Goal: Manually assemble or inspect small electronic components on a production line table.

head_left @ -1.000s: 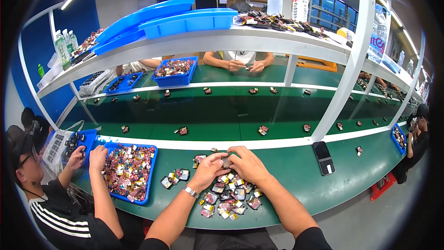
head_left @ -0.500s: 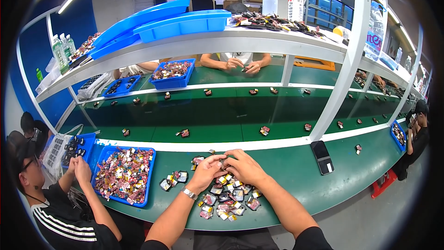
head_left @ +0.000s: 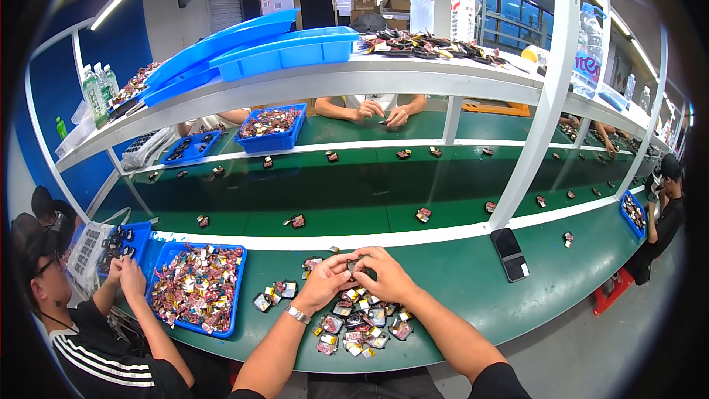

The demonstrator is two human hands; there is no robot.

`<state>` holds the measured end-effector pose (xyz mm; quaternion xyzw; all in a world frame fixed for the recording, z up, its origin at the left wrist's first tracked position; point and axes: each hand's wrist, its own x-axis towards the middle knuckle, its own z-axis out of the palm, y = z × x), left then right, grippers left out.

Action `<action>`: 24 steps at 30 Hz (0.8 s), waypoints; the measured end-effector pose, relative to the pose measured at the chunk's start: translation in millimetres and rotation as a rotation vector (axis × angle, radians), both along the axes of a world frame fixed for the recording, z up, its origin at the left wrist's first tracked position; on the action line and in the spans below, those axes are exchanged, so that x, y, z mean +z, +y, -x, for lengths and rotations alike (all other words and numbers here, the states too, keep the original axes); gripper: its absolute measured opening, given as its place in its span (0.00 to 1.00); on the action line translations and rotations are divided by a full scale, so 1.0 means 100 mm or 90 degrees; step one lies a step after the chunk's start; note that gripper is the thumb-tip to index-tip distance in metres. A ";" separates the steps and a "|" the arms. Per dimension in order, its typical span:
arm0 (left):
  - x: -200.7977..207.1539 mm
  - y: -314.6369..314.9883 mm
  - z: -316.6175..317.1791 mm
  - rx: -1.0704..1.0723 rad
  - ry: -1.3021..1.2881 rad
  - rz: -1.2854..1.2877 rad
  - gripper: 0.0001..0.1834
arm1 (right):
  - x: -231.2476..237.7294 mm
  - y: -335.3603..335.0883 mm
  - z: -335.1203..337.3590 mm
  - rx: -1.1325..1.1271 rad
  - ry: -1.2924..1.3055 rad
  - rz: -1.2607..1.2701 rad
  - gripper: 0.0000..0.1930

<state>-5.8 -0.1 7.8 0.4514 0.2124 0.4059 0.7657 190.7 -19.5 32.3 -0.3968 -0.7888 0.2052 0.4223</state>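
Clock face centred on the wearer's hands, 12 pointing away from the body. Largest item: green bench [head_left: 539,307], spreading under both forearms from 8 round to 3. White shelf [head_left: 413,72] spans above it from 10 to 2, carrying blue trays [head_left: 288,58] at 11. Below the shelf, behind a white rail, a green strip [head_left: 354,214] crosses at 12 with spaced modules on it. Seated co-worker [head_left: 96,347] between 8 and 9, black sleeves with white stripes, hands together. Blue bin [head_left: 238,303] at 9, heaped with small red, white and yellow modules. Module pile [head_left: 358,325] at 6, lying on the bench between the wearer's forearms, close below the hands. Right hand [head_left: 385,275]: thumb and forefinger bent into a narrow pinch. Left hand [head_left: 329,282]: fingers curled inward, tips meeting the right's; metal-banded watch [head_left: 298,315] at its wrist. Dark phone [head_left: 509,255] at 3, well apart from the right hand. Loose module cluster [head_left: 275,295] near 8, left of the watch. Smallest: small dark piece [head_left: 351,266] held between both hands' fingertips at the dial's centre; mostly covered, details unreadable.
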 end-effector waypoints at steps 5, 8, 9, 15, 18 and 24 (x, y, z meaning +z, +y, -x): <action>-0.01 -0.01 -0.03 -0.009 -0.001 0.019 0.22 | -0.01 0.04 -0.08 0.049 0.029 0.039 0.07; -0.04 -0.01 -0.04 0.007 0.011 -0.010 0.21 | -0.01 0.05 -0.08 0.063 0.042 0.047 0.08; -0.04 -0.01 -0.04 0.015 0.015 -0.016 0.21 | -0.02 0.05 -0.07 0.058 0.048 0.053 0.08; -0.01 -0.02 -0.05 0.020 0.016 -0.008 0.19 | -0.05 0.02 -0.05 -0.014 0.062 0.033 0.07; -0.05 0.00 -0.02 0.019 0.014 0.007 0.19 | -0.09 -0.03 0.05 -0.064 0.050 0.016 0.06; -0.02 -0.01 -0.04 0.024 0.004 0.013 0.19 | -0.07 -0.05 0.06 -0.105 0.003 -0.071 0.07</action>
